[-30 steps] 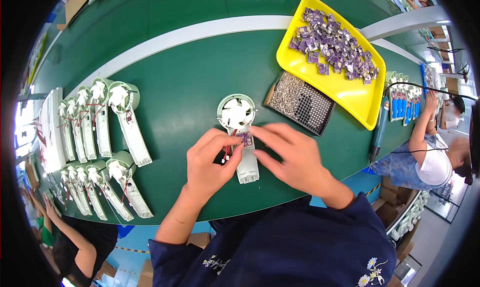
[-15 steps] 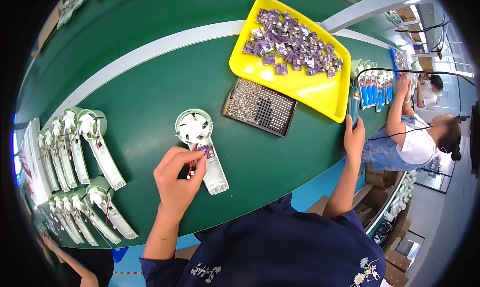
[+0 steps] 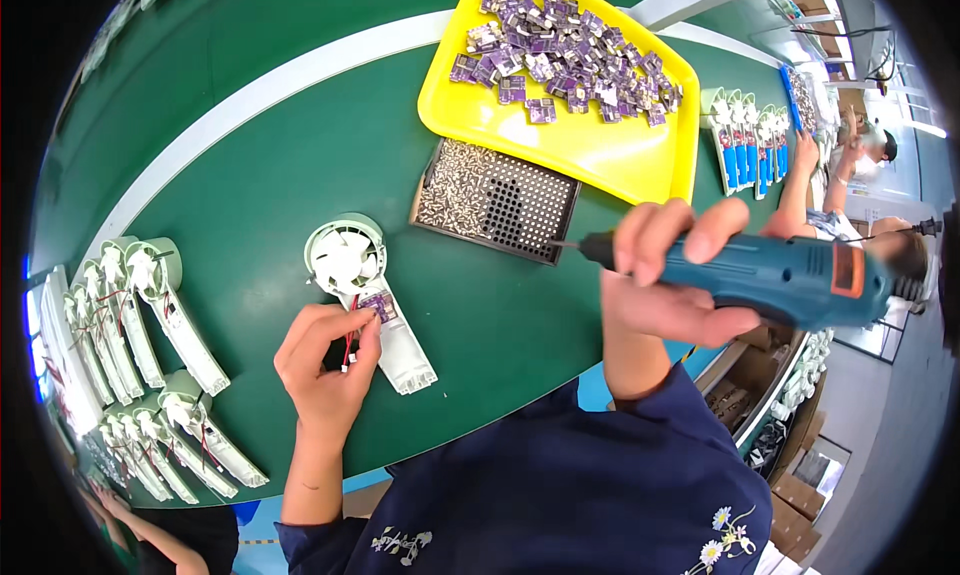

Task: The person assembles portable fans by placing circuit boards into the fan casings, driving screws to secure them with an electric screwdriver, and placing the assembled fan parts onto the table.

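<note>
My left hand (image 3: 325, 360) pinches a small purple circuit board (image 3: 378, 308) against the handle of a pale green fan housing (image 3: 405, 350) lying on the table. White fan blades (image 3: 347, 260) fill the round head, and red and black wires with a white plug hang beside my fingers. In my right hand (image 3: 665, 275) is a teal electric screwdriver (image 3: 775, 275), held level with its bit pointing left. The bit's tip is over the right edge of a black screw tray (image 3: 520, 215), which has a perforated plate and loose screws; whether they touch I cannot tell.
A yellow tray (image 3: 640, 170) heaped with purple circuit boards stands behind the screw tray. Two rows of fan housings (image 3: 185, 340) lie at the left. More housings with blue cells (image 3: 740, 155) stand at the far right, near co-workers (image 3: 800, 190). Another person's arm (image 3: 150, 535) shows lower left.
My right hand has lifted the electric screwdriver from beside the yellow tray and swung it toward the screw tray. The left hand still pinches the board on the housing. The whole view has shifted slightly.
</note>
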Tool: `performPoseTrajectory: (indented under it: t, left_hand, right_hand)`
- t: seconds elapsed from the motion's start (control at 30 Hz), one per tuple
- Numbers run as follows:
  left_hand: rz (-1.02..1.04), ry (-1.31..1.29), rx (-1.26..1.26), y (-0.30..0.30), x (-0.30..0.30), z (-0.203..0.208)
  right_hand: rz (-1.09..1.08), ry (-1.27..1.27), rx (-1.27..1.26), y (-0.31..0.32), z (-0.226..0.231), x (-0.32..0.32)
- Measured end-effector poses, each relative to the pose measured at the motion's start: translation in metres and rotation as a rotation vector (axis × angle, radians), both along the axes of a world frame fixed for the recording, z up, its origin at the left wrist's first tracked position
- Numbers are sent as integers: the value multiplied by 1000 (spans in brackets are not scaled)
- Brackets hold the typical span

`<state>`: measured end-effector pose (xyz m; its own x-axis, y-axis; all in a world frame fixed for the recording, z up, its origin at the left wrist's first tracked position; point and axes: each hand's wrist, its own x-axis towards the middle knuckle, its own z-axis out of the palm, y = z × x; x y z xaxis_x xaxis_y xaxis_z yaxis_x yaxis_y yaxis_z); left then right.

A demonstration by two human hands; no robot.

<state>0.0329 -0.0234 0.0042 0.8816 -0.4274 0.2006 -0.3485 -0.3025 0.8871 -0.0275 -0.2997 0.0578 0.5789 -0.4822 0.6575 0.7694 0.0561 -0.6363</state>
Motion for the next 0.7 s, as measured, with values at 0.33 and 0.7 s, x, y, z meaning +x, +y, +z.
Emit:
performPoseTrajectory:
  t: [0.33, 0.7]
  left_hand:
    - [14, 11, -3, 4, -1, 0]
    - [33, 15, -28, 2, 0, 0]
  right_hand:
    - [-43, -52, -287, 17, -20, 8]
    - [-68, 36, -228, 18, -28, 11]
